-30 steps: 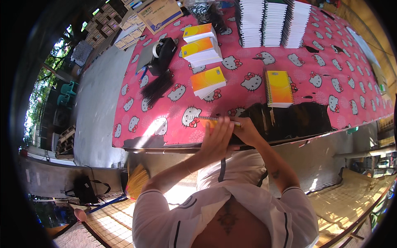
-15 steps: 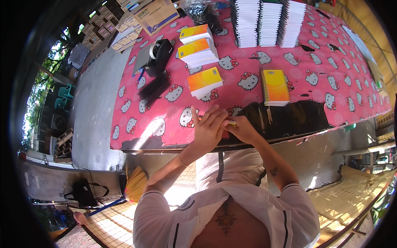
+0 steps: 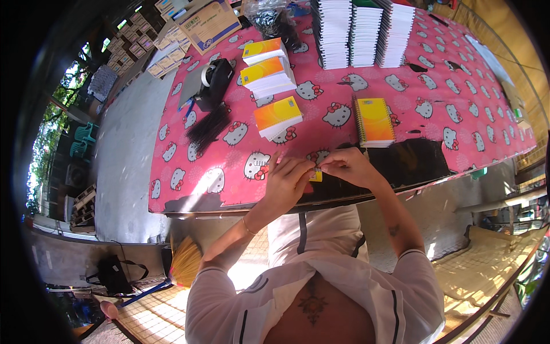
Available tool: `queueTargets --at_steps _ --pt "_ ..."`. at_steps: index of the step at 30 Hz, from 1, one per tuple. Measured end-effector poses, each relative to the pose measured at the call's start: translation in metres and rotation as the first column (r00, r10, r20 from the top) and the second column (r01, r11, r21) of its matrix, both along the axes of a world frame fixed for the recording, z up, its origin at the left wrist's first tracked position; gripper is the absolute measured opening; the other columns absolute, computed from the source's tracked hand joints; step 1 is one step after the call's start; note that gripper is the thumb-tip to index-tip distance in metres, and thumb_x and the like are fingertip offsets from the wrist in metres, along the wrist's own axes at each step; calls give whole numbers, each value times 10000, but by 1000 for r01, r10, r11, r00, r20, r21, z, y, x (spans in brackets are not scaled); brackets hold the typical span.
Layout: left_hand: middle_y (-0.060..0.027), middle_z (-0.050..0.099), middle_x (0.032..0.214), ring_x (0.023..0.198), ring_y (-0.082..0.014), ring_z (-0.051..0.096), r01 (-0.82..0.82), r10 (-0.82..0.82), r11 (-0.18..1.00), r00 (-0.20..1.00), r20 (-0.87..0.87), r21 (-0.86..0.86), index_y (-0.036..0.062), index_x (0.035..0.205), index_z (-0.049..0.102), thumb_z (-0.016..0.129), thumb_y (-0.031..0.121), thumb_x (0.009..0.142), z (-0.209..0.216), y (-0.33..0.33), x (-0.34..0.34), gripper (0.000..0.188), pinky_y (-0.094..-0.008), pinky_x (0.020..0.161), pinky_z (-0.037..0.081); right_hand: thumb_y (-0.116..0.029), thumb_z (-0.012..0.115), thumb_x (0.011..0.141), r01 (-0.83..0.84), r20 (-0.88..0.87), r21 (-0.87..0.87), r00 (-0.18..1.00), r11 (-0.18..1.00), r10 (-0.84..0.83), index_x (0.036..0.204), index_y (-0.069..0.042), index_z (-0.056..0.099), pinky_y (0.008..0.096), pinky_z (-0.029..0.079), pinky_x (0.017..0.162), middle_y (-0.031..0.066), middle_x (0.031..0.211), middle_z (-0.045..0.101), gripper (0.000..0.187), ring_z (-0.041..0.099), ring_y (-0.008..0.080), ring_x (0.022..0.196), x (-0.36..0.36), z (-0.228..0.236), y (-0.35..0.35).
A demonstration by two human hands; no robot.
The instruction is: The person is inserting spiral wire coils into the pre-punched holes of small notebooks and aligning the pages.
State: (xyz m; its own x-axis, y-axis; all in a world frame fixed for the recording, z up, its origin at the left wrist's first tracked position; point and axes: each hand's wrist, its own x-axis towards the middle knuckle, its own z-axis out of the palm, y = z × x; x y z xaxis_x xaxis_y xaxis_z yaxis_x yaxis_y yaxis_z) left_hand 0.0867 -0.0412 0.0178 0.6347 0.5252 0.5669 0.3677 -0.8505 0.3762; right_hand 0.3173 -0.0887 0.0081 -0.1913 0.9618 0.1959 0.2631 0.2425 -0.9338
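Note:
Near the table's front edge, a small yellow notebook [image 3: 315,175] is mostly hidden beneath my hands. My left hand [image 3: 288,182] is closed over it, fingers together and bent across it. My right hand [image 3: 350,166] is at the notebook's right side, fingertips pinched; what they hold is too small to make out. A bundle of thin black binding wires [image 3: 207,129] lies to the left. Beyond my hands rests a small stack of yellow-orange notebooks [image 3: 278,114] with loose edges. To the right, more notebooks [image 3: 375,121] have black spiral bindings along their left side.
A black tape dispenser [image 3: 215,85] stands at the left. Behind are more yellow-orange notebook stacks [image 3: 264,73], tall piles of bound notebooks [image 3: 335,37], a clear bag of black wires [image 3: 275,23] and a cardboard box [image 3: 207,27]. The pink table cover [image 3: 240,172] is torn near the front.
My right hand has lifted slightly up and right, its fingers now pinched, and more of the yellow notebook shows. My left hand stays over it. The whole view has shifted a little.

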Motion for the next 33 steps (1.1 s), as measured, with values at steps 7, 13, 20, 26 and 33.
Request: queueTargets --at_steps 7,13,20,26,33 --pt "-79 675 951 856 -289 634 30 -34 999 996 -81 -43 67 1052 677 737 108 821 15 -2 1 242 -417 791 464 32 708 794 29 112 300 992 953 -66 875 2 645 284 522 650 74 821 652 107 656 144 734 -10 6 2" --pt "-89 661 948 845 -297 627 87 -80 987 995 -60 135 50 1062 680 682 19 781 47 11 35 282 -420 782 470 -68 747 795 471 -16 360 866 805 -500 1022 -23 658 360 531 767 140 977 670 248 662 282 883 1 16 -21" --pt "-119 667 1180 1162 -301 626 349 -401 878 910 106 328 27 1049 658 656 -32 822 28 75 145 234 -408 957 536 -101 815 794 629 196 335 681 701 -705 1366 27 541 376 531 938 197 1187 658 647 669 288 1080 115 -14 -36" --pt "-139 634 1271 1243 -306 592 519 -526 841 850 12 153 15 1085 630 618 -39 874 -34 96 163 218 -398 1026 519 -15 813 778 611 26 201 778 765 -628 1364 61 532 325 557 890 198 1188 671 654 689 215 1022 117 -29 -34" --pt "-146 635 1262 1237 -324 593 432 -449 880 892 49 196 27 1142 634 657 -1 852 -15 88 153 292 -428 1030 505 -53 841 754 587 58 187 794 788 -606 1406 51 500 367 478 1018 227 1313 607 743 612 271 1195 123 -18 -43"
